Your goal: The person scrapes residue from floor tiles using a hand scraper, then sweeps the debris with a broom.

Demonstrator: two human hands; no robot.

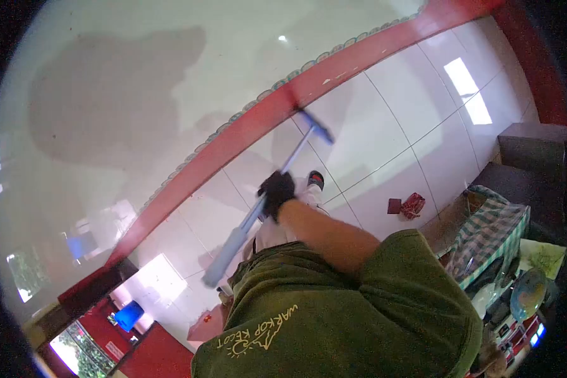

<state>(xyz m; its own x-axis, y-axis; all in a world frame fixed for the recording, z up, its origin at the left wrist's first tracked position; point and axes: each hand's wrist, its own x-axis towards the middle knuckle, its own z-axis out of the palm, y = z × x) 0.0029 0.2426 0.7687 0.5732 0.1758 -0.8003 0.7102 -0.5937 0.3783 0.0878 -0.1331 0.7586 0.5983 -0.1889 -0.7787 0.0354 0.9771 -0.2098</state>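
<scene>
- The pole of a long-handled tool (297, 151) is gripped by the right hand (277, 194), which is dark-gloved and closed around the shaft; the left hand is not shown, so its state cannot be told.
- The tool is held aslant over the tiled floor (384, 126), with its thick grey handle end (227, 255) brought close beside the wearer's shirt (359, 321).
- The blue head (317, 127) is set crosswise at the far end and blurred; one tip is brought up to the lower edge of the red band (349, 63), though contact cannot be told.
- A pale glossy surface (246, 38) is bordered by that band, and a scalloped trim (307, 65) is run along the join.
- Room for the head is given by the broad stretch of tile on the right of the view, bounded farther out by a dark block (535, 145).
- A red packet (413, 206) and a small dark-red square (394, 206) are seen side by side on the tile, well apart from the head.
- The lower right side is edged by a checked cloth (485, 236).
- A shoe (316, 180) is planted near the shaft, between hand and head.
</scene>
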